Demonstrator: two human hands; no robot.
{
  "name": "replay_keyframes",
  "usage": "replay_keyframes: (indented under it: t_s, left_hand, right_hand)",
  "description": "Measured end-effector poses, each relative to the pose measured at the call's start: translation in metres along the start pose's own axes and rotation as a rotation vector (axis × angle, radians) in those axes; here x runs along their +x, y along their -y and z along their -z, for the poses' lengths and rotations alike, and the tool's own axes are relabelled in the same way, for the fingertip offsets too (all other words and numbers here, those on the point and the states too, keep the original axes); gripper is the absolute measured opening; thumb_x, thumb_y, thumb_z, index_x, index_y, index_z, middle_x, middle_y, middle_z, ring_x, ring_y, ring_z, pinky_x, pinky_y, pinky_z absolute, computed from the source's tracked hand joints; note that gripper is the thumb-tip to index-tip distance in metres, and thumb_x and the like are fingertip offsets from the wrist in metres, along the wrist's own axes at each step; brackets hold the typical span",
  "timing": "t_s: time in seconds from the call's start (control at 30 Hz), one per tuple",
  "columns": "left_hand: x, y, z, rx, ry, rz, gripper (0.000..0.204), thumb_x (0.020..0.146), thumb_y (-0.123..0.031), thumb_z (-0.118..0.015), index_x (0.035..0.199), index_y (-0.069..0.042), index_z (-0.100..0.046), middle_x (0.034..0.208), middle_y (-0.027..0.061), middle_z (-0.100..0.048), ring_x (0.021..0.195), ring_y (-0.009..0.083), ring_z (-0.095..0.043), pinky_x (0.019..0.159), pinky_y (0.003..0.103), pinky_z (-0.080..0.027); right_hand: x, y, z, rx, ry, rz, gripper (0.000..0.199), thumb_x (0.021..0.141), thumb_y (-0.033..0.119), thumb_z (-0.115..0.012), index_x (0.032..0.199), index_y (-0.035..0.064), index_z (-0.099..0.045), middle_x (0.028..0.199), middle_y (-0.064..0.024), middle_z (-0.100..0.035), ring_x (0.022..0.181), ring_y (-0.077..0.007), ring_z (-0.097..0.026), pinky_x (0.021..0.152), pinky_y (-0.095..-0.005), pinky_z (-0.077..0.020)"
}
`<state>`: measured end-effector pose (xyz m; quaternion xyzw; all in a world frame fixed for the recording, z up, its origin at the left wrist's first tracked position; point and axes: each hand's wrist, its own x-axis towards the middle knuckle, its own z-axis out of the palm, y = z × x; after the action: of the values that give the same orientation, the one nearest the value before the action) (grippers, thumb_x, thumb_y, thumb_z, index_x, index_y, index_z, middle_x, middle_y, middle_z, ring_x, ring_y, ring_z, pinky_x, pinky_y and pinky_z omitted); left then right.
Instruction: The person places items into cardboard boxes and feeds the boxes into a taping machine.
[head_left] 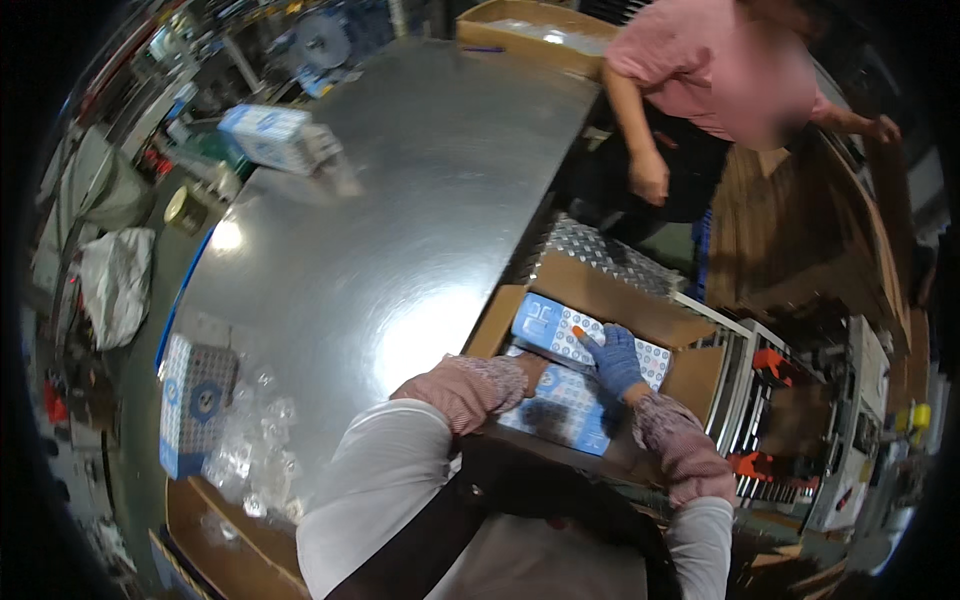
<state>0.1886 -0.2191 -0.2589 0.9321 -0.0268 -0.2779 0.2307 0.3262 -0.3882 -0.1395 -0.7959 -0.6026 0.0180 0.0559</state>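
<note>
Right hand (615, 358) in a blue glove presses flat on a patterned box (585, 345) inside the carton (610, 290); left hand (530, 372) reaches in, grip hidden

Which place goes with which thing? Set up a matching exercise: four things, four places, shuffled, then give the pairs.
Things:
1. right hand
2. upright blue-and-white box
3. roll of tape
4. co-worker in a pink shirt

Places:
A. far side of the metal table, top right
B. on the blue-and-white boxes inside the open cardboard carton
C. table's left edge, far end
D. near left of the table, beside clear plastic wrap

Pairs: 1-B, 2-D, 3-C, 4-A
</note>
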Motion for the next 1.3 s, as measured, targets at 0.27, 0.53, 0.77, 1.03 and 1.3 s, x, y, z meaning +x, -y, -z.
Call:
replay_keyframes:
  t_s: [0.27, 0.53, 0.77, 1.03, 1.3]
  left_hand:
    - [-0.126, 0.018, 0.049, -0.439, -0.718, -0.301, 0.044, 0.088, -0.023, -0.057, 0.127, -0.002, -0.052, 0.125, 0.0194, -0.055, 0.113, 0.0334, -0.053, 0.096, 0.042, -0.042]
    - [-0.432, 0.185, -0.004, 0.336, -1.035, 1.280, 0.036, 0.079, -0.019, -0.064, 0.113, -0.008, -0.057, 0.111, 0.0184, -0.058, 0.103, 0.0348, -0.057, 0.086, 0.044, -0.046]
    - [-0.496, 0.253, -0.083, -0.244, -0.608, 1.698, 0.041, 0.089, -0.016, -0.049, 0.130, -0.011, -0.047, 0.117, 0.0263, -0.054, 0.103, 0.0417, -0.059, 0.085, 0.047, -0.050]
    - [-0.531, 0.220, -0.083, -0.057, -1.314, 1.445, 0.041, 0.086, 0.000, -0.052, 0.125, -0.010, -0.055, 0.096, 0.0205, -0.065, 0.091, 0.0367, -0.063, 0.078, 0.043, -0.051]
    - [-0.483, 0.178, 0.035, -1.427, -2.098, 0.281, 0.044, 0.090, 0.005, -0.052, 0.133, 0.005, -0.044, 0.131, 0.0157, -0.053, 0.114, 0.0246, -0.056, 0.097, 0.032, -0.046]
  right_hand:
    - [-0.021, 0.020, -0.084, 0.044, 0.133, -0.062, 0.080, 0.082, 0.032, -0.062, 0.145, 0.0010, -0.024, 0.150, -0.0279, -0.017, 0.140, -0.0451, -0.012, 0.110, -0.0613, -0.0072]
    - [-0.029, -0.046, -0.152, 0.030, 0.523, -0.114, 0.086, 0.083, 0.050, -0.060, 0.148, 0.0089, -0.022, 0.154, -0.0224, -0.012, 0.141, -0.0421, -0.014, 0.108, -0.0552, -0.0254]
    - [-0.025, -0.056, -0.150, 0.095, 0.530, -0.163, 0.086, 0.079, 0.046, -0.067, 0.148, 0.0153, -0.026, 0.155, -0.0193, -0.012, 0.141, -0.0416, -0.014, 0.110, -0.0494, -0.0268]
    - [-0.027, -0.041, -0.142, 0.214, 0.578, -0.212, 0.080, 0.082, 0.044, -0.065, 0.147, 0.0139, -0.030, 0.155, -0.0181, -0.013, 0.141, -0.0374, -0.018, 0.111, -0.0427, -0.0274]
    - [0.029, 0.000, -0.056, 0.527, 0.313, -0.202, 0.043, 0.087, 0.031, -0.063, 0.121, 0.0053, -0.060, 0.120, -0.0179, -0.061, 0.118, -0.0308, -0.054, 0.101, -0.0379, -0.0393]
